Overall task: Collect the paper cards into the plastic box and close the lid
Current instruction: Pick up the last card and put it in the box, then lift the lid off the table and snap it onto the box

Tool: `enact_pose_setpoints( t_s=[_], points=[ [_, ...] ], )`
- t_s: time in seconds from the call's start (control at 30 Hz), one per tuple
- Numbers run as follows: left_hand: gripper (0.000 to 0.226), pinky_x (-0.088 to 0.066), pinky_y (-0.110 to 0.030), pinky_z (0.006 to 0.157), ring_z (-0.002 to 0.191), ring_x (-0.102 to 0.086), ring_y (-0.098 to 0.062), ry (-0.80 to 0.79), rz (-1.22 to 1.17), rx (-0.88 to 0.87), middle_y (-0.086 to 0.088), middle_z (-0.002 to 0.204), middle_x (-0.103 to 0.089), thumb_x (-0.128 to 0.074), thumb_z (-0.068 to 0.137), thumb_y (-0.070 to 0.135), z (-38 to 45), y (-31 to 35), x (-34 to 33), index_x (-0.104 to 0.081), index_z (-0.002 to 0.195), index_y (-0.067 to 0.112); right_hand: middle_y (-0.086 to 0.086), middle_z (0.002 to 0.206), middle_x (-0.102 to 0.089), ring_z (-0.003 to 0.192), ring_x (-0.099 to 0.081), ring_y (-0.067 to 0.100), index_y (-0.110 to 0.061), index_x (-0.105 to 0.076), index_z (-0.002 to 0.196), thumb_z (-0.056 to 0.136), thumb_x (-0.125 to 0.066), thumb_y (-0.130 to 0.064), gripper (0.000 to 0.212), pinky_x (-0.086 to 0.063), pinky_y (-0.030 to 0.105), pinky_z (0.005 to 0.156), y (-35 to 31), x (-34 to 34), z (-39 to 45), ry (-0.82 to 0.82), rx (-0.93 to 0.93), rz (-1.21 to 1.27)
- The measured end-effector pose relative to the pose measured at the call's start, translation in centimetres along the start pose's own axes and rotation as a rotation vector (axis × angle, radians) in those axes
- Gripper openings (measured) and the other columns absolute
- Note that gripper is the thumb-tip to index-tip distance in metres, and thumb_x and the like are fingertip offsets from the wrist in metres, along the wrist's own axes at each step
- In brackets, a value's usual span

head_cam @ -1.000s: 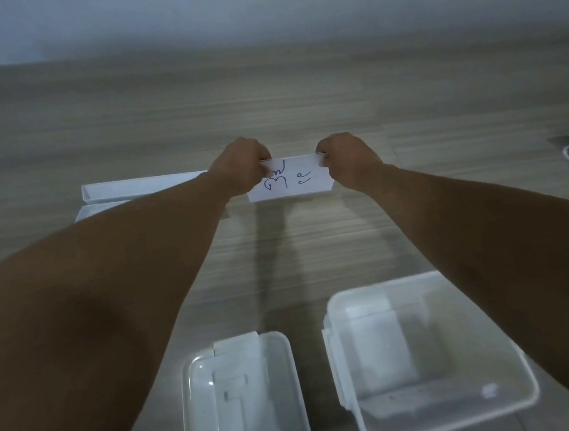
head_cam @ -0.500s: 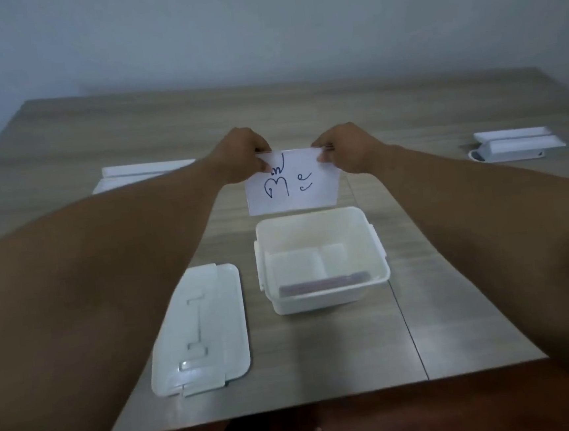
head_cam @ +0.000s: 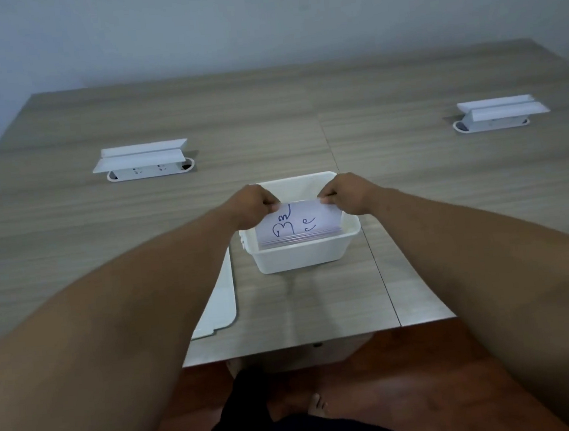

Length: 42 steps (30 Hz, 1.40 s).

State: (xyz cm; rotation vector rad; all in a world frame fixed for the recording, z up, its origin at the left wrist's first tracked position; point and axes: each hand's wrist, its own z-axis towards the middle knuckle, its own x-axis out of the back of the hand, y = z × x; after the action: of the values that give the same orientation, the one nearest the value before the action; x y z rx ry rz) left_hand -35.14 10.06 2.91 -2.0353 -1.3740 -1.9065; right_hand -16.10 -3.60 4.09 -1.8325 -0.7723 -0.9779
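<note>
A stack of white paper cards [head_cam: 298,226], the top one with blue handwriting, is tilted inside the white plastic box [head_cam: 302,258], its lower edge down against the near wall. My left hand [head_cam: 253,206] pinches the stack's upper left corner. My right hand [head_cam: 345,194] pinches the upper right corner. Both hands hover over the box's open top. The box's white lid [head_cam: 220,307] lies flat on the table to the left of the box, partly hidden by my left forearm.
The box stands near the front edge of a wood-grain table [head_cam: 318,301]. Two white pop-up socket units sit further back, one at the left [head_cam: 142,160] and one at the right [head_cam: 501,112]. Below the table edge are a reddish floor and a bare foot [head_cam: 315,407].
My hands have brought the card stack down from above the box into it. The camera has tilted, so the box now sits further up the frame.
</note>
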Motion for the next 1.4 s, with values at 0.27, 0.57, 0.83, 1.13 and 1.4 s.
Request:
enact_pose_setpoints(
  t_s=[0.27,0.57,0.83,1.13,1.4],
  points=[
    [0.028,-0.043,-0.029,0.089,0.110,-0.059,-0.028,-0.110,0.068,0.042,-0.011,0.116,-0.069,-0.049,0.095,0.013,-1.5,-0.2,-4.5,-0.072,0.107,0.003,0.015,0.118,-0.069,0.111,-0.060,0.031,0.004,-0.069,0.104,0.096,-0.047,-0.007,0.026,-0.046,0.034,0.094,1.3,-4.1,-1.4,-0.080,0.005,-0.075],
    [0.034,-0.037,-0.031,0.105,0.125,-0.053,-0.025,0.032,-0.055,0.086,-0.006,0.134,-0.061,-0.043,0.098,0.016,-2.6,-1.8,-4.0,-0.064,0.123,0.009,0.006,0.072,-0.053,0.085,-0.052,0.031,-0.008,-0.045,0.061,0.091,-0.043,-0.002,0.031,-0.034,0.030,0.068,0.3,-5.5,-1.1,0.022,-0.037,-0.118],
    [0.033,-0.043,-0.029,0.096,0.117,-0.059,-0.030,0.170,-0.067,0.126,-0.014,0.126,-0.065,-0.043,0.097,0.015,-4.2,-6.4,1.7,-0.065,0.120,0.005,0.008,0.139,-0.055,0.130,-0.048,0.025,-0.009,-0.055,0.131,0.097,-0.044,-0.023,0.039,-0.041,0.036,0.107,-6.1,-4.6,1.5,0.158,0.005,-0.027],
    [0.022,-0.039,-0.027,0.078,0.083,-0.049,-0.019,0.176,-0.010,0.212,-0.004,0.088,-0.060,-0.042,0.094,0.012,-9.2,-15.7,4.8,-0.060,0.081,0.015,0.010,0.112,-0.065,0.112,-0.054,0.031,-0.004,-0.065,0.106,0.086,-0.045,-0.009,0.029,-0.050,0.039,0.093,-16.1,-9.0,3.5,0.214,0.122,-0.073],
    [0.030,-0.046,-0.031,0.088,0.104,-0.061,-0.031,0.157,0.021,0.284,-0.013,0.109,-0.070,-0.040,0.093,0.014,-11.7,-21.6,3.8,-0.068,0.095,0.003,0.007,0.117,-0.061,0.122,-0.051,0.028,-0.011,-0.064,0.109,0.086,-0.045,-0.007,0.030,-0.042,0.030,0.096,-20.6,-16.0,4.3,0.110,0.103,0.020]
  ],
)
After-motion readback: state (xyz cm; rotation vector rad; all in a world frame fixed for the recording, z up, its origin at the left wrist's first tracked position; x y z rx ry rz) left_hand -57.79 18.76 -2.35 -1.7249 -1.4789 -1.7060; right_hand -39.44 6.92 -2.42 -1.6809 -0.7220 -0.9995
